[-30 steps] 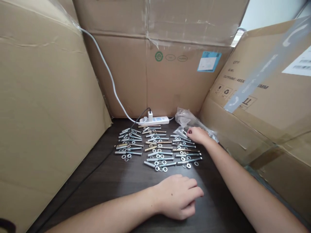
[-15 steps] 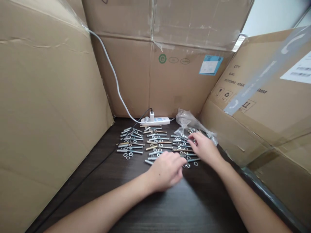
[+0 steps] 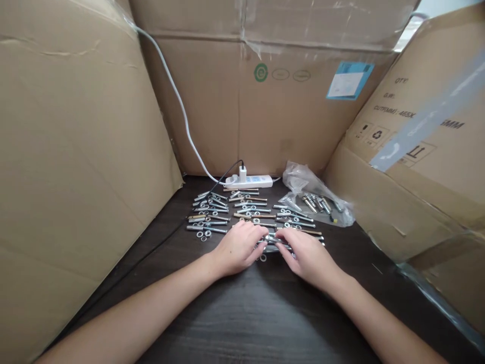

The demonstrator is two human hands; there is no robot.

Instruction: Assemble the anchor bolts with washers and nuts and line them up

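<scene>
Both hands have drawn in since a second ago: the right hand (image 3: 308, 255) has left the clear plastic bag (image 3: 297, 176) at the desk's far right corner, and the left hand (image 3: 238, 247) has gone forward toward the far edge. Now they nearly meet over the middle of the desk (image 3: 265, 323), the right pinching a silver metal piece (image 3: 273, 240); the left's fingertips are at its other end, though whether they grip cannot be told. Bolts (image 3: 215, 230) lie in three columns with sleeves, nuts and washers, partly under the hands. More metal anchors (image 3: 318, 204) rest at the bag. Along the far edge sits a white power strip (image 3: 261, 182). On the right carton (image 3: 379, 187) "QTY:", "G.W:" and "465X" can be read, with handling symbols; the tape's lettering is blurred. The back carton (image 3: 208, 101) bears a green "e" mark and a blue-and-white label (image 3: 348, 81), its print too small to read.
</scene>
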